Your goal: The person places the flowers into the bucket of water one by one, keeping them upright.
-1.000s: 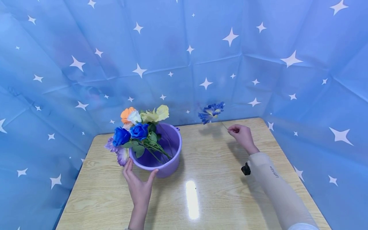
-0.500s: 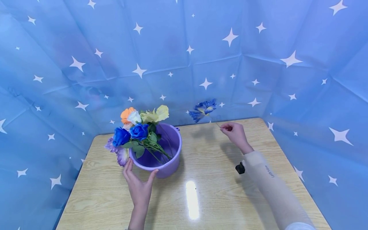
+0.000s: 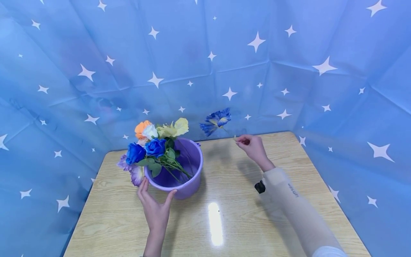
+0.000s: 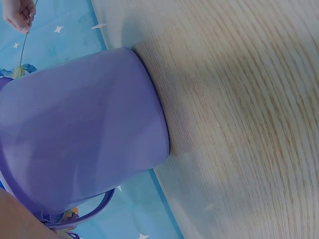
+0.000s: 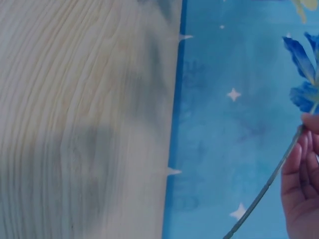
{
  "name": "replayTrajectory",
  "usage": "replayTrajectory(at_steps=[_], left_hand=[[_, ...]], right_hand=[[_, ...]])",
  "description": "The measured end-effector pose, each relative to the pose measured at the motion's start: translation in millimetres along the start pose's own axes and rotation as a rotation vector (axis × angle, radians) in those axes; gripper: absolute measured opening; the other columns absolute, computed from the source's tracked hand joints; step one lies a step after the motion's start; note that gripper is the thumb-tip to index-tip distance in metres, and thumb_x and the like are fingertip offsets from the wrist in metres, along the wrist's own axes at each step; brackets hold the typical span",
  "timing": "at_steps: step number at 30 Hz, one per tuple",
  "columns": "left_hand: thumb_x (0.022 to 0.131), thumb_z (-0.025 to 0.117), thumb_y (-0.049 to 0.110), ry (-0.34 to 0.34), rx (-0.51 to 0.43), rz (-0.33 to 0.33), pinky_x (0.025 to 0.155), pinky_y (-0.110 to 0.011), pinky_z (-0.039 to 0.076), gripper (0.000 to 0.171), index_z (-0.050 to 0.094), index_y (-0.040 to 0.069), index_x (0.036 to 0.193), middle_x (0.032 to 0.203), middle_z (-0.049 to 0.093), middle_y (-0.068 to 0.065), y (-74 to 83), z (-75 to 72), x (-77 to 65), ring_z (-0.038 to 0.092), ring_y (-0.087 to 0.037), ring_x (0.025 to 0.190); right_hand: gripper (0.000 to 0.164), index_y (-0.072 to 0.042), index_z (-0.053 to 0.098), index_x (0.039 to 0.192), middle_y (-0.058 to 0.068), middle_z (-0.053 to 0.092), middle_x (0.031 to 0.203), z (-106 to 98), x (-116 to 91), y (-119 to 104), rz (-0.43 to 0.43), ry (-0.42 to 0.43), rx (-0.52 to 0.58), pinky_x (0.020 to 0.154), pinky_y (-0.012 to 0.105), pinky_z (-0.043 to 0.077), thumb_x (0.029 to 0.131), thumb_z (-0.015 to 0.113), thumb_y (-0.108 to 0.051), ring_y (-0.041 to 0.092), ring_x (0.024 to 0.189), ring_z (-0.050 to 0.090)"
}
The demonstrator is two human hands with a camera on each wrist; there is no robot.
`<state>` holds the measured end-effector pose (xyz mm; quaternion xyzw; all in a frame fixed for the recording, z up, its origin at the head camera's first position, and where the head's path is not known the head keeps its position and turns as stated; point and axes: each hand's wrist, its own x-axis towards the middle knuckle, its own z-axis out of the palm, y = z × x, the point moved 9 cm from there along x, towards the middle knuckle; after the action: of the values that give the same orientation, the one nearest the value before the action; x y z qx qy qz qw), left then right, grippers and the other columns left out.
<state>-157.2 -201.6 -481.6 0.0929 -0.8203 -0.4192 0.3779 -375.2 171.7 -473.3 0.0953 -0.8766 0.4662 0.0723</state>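
Note:
My right hand (image 3: 254,147) pinches the thin stem of a blue artificial flower (image 3: 216,121) with a pale yellow centre. The bloom is raised above the far table edge, pointing left toward the bucket. In the right wrist view the long green stem (image 5: 259,200) runs down past the fingers. My left hand (image 3: 155,207) holds the near rim of a purple bucket (image 3: 189,187), its fingers at the left and its thumb at the front. Several artificial flowers lean out over the bucket's left side: blue roses (image 3: 156,146), an orange bloom (image 3: 142,129), a white one, yellow ones and purple ones (image 3: 137,175).
The bucket stands on a light wood table (image 3: 244,214), left of its middle. Blue cloth with white stars (image 3: 179,46) hangs behind the table and at both sides. The bucket's handle (image 4: 97,209) hangs at its side in the left wrist view.
My right hand has moved left and slightly up with the blue flower, bringing the bloom closer to the bucket. My left hand and the bucket have stayed in place.

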Motion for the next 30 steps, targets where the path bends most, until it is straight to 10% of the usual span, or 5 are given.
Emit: replayTrajectory(at_steps=[30], left_hand=[[0.064,0.093,0.026,0.0,0.001,0.007,0.126,-0.027,0.027,0.108,0.033,-0.002,0.149,0.15,0.036,-0.017,-0.2,-0.1,-0.5,0.04,-0.036,0.138]], right_hand=[[0.01,-0.004,0.075,0.098,0.013,0.075,0.088,10.4,6.2,-81.0,-0.144,-0.001,0.111,0.061,0.018,0.053,0.091,0.072,-0.01,0.014,0.071,0.063]])
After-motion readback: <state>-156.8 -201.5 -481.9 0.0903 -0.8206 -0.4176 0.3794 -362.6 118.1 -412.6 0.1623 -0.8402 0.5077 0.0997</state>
